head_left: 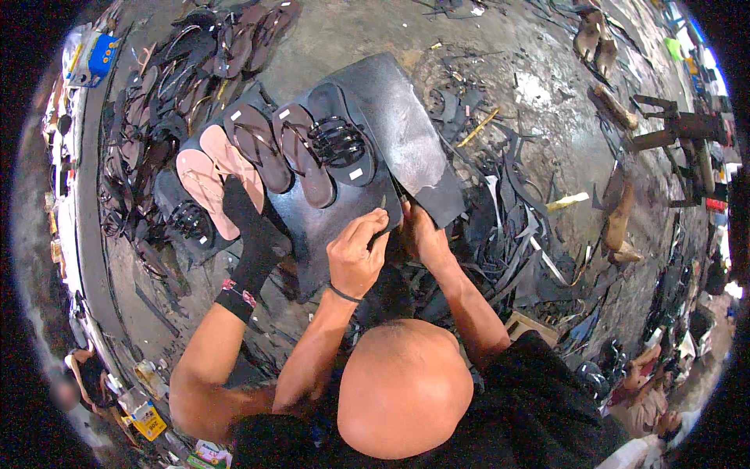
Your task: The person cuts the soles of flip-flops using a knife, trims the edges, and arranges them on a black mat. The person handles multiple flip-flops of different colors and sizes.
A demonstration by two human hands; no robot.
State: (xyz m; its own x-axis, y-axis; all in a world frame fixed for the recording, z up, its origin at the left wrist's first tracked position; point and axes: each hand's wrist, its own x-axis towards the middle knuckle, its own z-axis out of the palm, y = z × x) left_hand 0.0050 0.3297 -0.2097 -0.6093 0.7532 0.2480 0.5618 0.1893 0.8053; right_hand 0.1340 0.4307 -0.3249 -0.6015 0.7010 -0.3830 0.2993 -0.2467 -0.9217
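My left hand (356, 252) is closed in a pinch at the near right edge of a black sheet (337, 220). Close beside it, my right hand (426, 238) reaches to the gap between this sheet and a second grey-black sheet (398, 117). Its fingertips are hidden there, so whether it grips anything is not visible. On the black sheet lie two brown thong sandals (259, 147) (307, 164) and a black strappy sandal (344, 141). A pair of pink sandals (221, 178) rests to their left. My foot in a black sock (254, 234) presses beside them.
Piled dark sandals (187, 74) spread over the far left floor. Black offcuts and strips (519, 242) litter the right side. Wooden shoe lasts (595, 43) and a dark metal stand (683, 129) are farther right. My bare knee (406, 391) rises at the front.
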